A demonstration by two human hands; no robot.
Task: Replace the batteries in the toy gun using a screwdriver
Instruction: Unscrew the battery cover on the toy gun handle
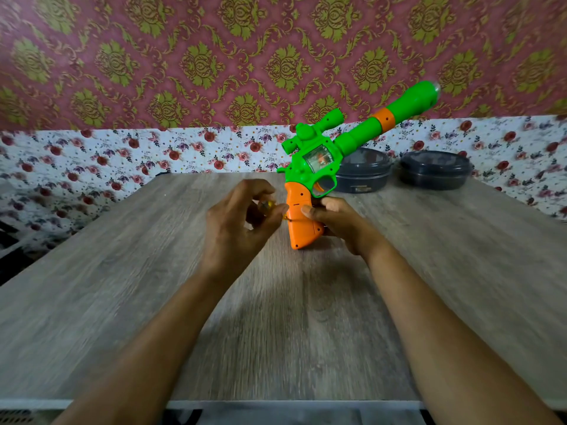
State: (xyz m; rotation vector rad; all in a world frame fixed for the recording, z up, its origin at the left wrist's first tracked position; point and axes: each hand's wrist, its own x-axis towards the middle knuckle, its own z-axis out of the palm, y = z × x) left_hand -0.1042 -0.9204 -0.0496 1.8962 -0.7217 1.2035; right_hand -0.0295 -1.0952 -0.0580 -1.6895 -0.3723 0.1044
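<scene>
We see the toy gun (pixel 316 167) held up in the air above the far middle part of the desk (pixel 153 271), not lying on it. Its long axis goes from the orange handle (pixel 302 216), which is low and nearer to us, up and away to the right, where the green barrel (pixel 399 111) points toward the far right corner. The right grip (pixel 334 219) is clamped on the handle from the right side, with the thumb on its face and the fingers behind it. The left grip (pixel 239 222) is just beside the handle on its left, and its fingers are curled around a small screwdriver (pixel 266 206) with a yellow body. The tool lies almost across, and its tip is directed to the right, at the left edge of the handle. The picture is blurred there, so we cannot tell whether the tip is already in a screw. In our judgement the step in hand is work on the screw of the battery cover, and the coming move depends on this relation: the screwdriver must stay square to the side of the handle while the right grip keeps the gun from turning. Two dark containers (pixel 363 173) stand at the far right edge of the desk, behind the gun.
</scene>
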